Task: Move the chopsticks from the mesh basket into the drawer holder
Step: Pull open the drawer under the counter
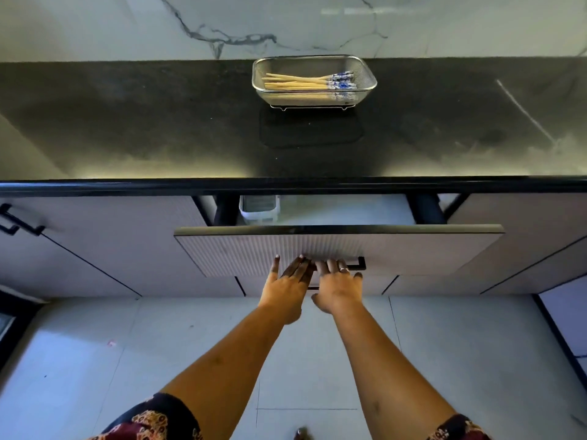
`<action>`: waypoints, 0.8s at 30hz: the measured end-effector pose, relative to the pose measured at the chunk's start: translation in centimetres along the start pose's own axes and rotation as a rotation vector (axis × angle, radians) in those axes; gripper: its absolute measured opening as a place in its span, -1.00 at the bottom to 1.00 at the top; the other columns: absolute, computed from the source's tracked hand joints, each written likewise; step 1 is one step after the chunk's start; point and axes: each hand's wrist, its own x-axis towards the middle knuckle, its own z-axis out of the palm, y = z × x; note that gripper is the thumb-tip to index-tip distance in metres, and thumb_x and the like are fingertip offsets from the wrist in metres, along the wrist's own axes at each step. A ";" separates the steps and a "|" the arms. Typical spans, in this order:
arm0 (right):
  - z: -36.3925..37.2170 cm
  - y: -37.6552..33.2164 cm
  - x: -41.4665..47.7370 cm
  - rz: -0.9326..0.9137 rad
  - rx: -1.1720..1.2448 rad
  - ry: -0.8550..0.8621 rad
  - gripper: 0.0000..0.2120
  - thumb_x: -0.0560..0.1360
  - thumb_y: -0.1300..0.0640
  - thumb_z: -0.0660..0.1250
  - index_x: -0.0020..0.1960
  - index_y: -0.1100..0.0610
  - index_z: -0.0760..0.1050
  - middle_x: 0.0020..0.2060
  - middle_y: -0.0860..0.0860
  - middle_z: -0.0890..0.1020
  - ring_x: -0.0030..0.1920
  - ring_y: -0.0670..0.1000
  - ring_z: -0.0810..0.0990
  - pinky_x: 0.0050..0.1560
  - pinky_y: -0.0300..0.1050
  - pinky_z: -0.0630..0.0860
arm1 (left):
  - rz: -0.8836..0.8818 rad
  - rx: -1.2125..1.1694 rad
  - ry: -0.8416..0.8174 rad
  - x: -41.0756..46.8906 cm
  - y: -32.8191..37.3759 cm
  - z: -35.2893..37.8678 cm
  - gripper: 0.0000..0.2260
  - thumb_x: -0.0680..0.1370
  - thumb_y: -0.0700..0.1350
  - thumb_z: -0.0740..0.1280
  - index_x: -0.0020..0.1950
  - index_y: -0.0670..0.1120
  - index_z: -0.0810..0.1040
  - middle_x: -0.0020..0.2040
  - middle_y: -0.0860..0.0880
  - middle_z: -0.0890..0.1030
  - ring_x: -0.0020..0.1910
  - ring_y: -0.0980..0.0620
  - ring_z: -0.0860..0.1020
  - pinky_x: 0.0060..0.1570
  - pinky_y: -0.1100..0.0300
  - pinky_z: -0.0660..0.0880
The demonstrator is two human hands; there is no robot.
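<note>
Head view: the tan wooden chopsticks [305,81] lie in the rectangular steel mesh basket [370,78] on the black stone counter [127,122], long axis left to right, blue-patterned ends pointing right. The ribbed grey drawer [428,249] stands part open, with a white plastic holder [259,209] inside. The left hand [290,285] touches the drawer front with straight fingers; the right hand [338,289] lies over the black bar handle [359,263], and whether its fingers grip cannot be told.

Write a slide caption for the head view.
Left hand and right hand at the handle of a partly open drawer, white holder inside; chopsticks lie in the mesh basket on the counter.
</note>
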 end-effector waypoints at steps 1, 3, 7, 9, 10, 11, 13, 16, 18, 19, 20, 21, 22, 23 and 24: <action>0.2 -0.1 -1.3 -0.011 -0.034 0.008 -0.29 0.48 -0.06 0.30 0.52 -0.04 0.03 0.51 -0.01 0.14 0.54 0.09 0.05 0.41 0.26 0.11 | 0.024 0.020 0.019 -1.0 0.2 0.0 -0.30 0.54 -0.12 0.17 0.52 -0.11 -0.23 0.56 -0.09 -0.18 0.52 -0.02 -0.26 0.27 -0.23 -0.48; 0.5 -0.5 -4.2 -0.031 -0.021 0.141 -0.37 0.50 -0.06 0.28 0.50 0.00 0.14 0.50 -0.01 0.19 0.52 0.07 0.10 0.41 0.31 0.03 | 0.075 0.050 0.098 -3.4 0.4 -0.4 -0.35 0.56 -0.10 0.14 0.53 -0.10 -0.18 0.57 -0.07 -0.15 0.53 -0.02 -0.23 0.25 -0.22 -0.50; 0.1 -1.8 -9.3 -0.044 0.142 0.588 -0.45 0.43 0.13 0.38 0.38 0.03 0.33 0.37 0.02 0.39 0.42 0.08 0.31 0.37 0.26 0.21 | 0.062 -0.043 0.333 -8.4 0.1 -1.4 -0.38 0.57 -0.12 0.08 0.53 -0.02 -0.20 0.57 0.02 -0.12 0.51 0.03 -0.25 0.33 -0.10 -0.48; -0.9 -2.2 -10.9 -0.077 0.131 0.676 -0.35 0.43 0.17 0.36 0.47 0.03 0.23 0.44 0.03 0.31 0.46 0.08 0.25 0.38 0.25 0.21 | -0.038 -0.149 0.394 -10.3 -0.2 -2.3 -0.33 0.54 -0.12 0.13 0.52 -0.02 -0.21 0.57 0.01 -0.13 0.49 0.04 -0.28 0.40 -0.02 -0.39; -1.5 -2.4 -11.7 -0.087 0.123 0.662 -0.31 0.45 0.18 0.32 0.51 0.02 0.13 0.48 0.02 0.24 0.50 0.07 0.19 0.40 0.26 0.16 | -0.102 -0.217 0.382 -11.4 -0.6 -2.7 -0.32 0.55 -0.10 0.15 0.53 -0.03 -0.21 0.56 0.00 -0.14 0.50 0.03 -0.27 0.43 0.01 -0.35; -2.0 -2.7 -12.5 -0.096 0.106 0.600 -0.27 0.47 0.17 0.28 0.55 0.02 0.02 0.52 0.01 0.15 0.53 0.04 0.11 0.43 0.26 0.08 | -0.149 -0.268 0.341 -12.3 -1.0 -2.9 -0.31 0.56 -0.06 0.17 0.53 -0.05 -0.22 0.56 -0.02 -0.16 0.51 0.02 -0.25 0.44 0.03 -0.31; -2.4 -3.5 -13.8 -0.105 0.020 0.351 -0.24 0.52 0.12 0.24 0.56 0.03 -0.16 0.56 -0.03 -0.01 0.56 0.00 -0.03 0.47 0.27 -0.07 | -0.154 -0.296 0.224 -14.0 -1.9 -3.1 -0.30 0.57 0.01 0.17 0.53 -0.09 -0.21 0.57 -0.05 -0.16 0.53 -0.01 -0.21 0.47 0.03 -0.24; -1.5 -4.7 -16.0 -0.047 -0.013 0.129 -0.20 0.53 0.15 0.23 0.56 0.04 -0.23 0.56 -0.04 -0.14 0.56 -0.01 -0.15 0.48 0.24 -0.14 | -0.097 -0.275 0.137 -16.1 -2.2 -3.0 -0.30 0.58 0.00 0.18 0.53 -0.12 -0.20 0.57 -0.07 -0.15 0.53 -0.02 -0.18 0.48 0.03 -0.20; -0.8 -5.2 -17.6 -0.007 -0.001 0.097 -0.19 0.53 0.16 0.22 0.55 0.06 -0.26 0.56 -0.04 -0.18 0.56 0.00 -0.18 0.49 0.21 -0.15 | -0.073 -0.292 0.096 -17.4 -1.6 -2.9 -0.31 0.58 -0.02 0.18 0.53 -0.13 -0.20 0.56 -0.08 -0.16 0.53 -0.02 -0.19 0.47 0.04 -0.20; -0.6 -5.2 -18.3 0.002 -0.017 0.079 -0.19 0.53 0.15 0.22 0.55 0.06 -0.27 0.56 -0.03 -0.19 0.55 0.00 -0.20 0.49 0.21 -0.16 | -0.067 -0.295 0.081 -18.0 -1.2 -2.8 -0.31 0.58 -0.04 0.17 0.53 -0.13 -0.21 0.56 -0.08 -0.17 0.53 -0.03 -0.19 0.47 0.05 -0.20; -0.4 -5.2 -19.1 0.009 -0.041 0.055 -0.19 0.53 0.13 0.22 0.55 0.06 -0.28 0.56 -0.03 -0.20 0.55 0.00 -0.20 0.49 0.21 -0.16 | -0.064 -0.294 0.067 -18.6 -0.8 -2.6 -0.32 0.58 -0.06 0.17 0.52 -0.13 -0.22 0.56 -0.08 -0.18 0.53 -0.03 -0.20 0.46 0.05 -0.21; -0.3 -5.2 -19.8 0.012 -0.059 0.036 -0.19 0.54 0.13 0.22 0.55 0.06 -0.29 0.56 -0.03 -0.21 0.55 0.00 -0.21 0.49 0.21 -0.17 | -0.063 -0.296 0.057 -19.3 -0.5 -2.5 -0.32 0.58 -0.08 0.16 0.52 -0.13 -0.23 0.56 -0.08 -0.19 0.53 -0.03 -0.21 0.46 0.05 -0.21; -0.2 -5.1 -20.5 0.014 -0.072 0.023 -0.19 0.54 0.13 0.21 0.55 0.06 -0.30 0.55 -0.02 -0.22 0.55 0.00 -0.21 0.49 0.21 -0.17 | -0.063 -0.300 0.053 -19.9 -0.3 -2.3 -0.32 0.58 -0.10 0.16 0.52 -0.13 -0.23 0.56 -0.09 -0.20 0.53 -0.03 -0.22 0.46 0.05 -0.22; 0.0 -5.1 -21.3 0.016 -0.079 0.015 -0.19 0.54 0.14 0.21 0.54 0.07 -0.31 0.55 -0.02 -0.23 0.55 0.00 -0.22 0.49 0.21 -0.16 | -0.062 -0.302 0.052 -20.6 0.0 -2.1 -0.33 0.58 -0.12 0.15 0.52 -0.13 -0.23 0.56 -0.09 -0.20 0.53 -0.03 -0.22 0.46 0.05 -0.22; 0.3 -5.2 -21.9 0.016 -0.081 0.009 -0.18 0.53 0.14 0.20 0.54 0.07 -0.31 0.55 -0.02 -0.24 0.55 0.00 -0.22 0.49 0.21 -0.16 | -0.059 -0.302 0.052 -21.1 0.3 -2.0 -0.33 0.58 -0.14 0.15 0.52 -0.13 -0.24 0.56 -0.09 -0.21 0.53 -0.03 -0.22 0.46 0.05 -0.21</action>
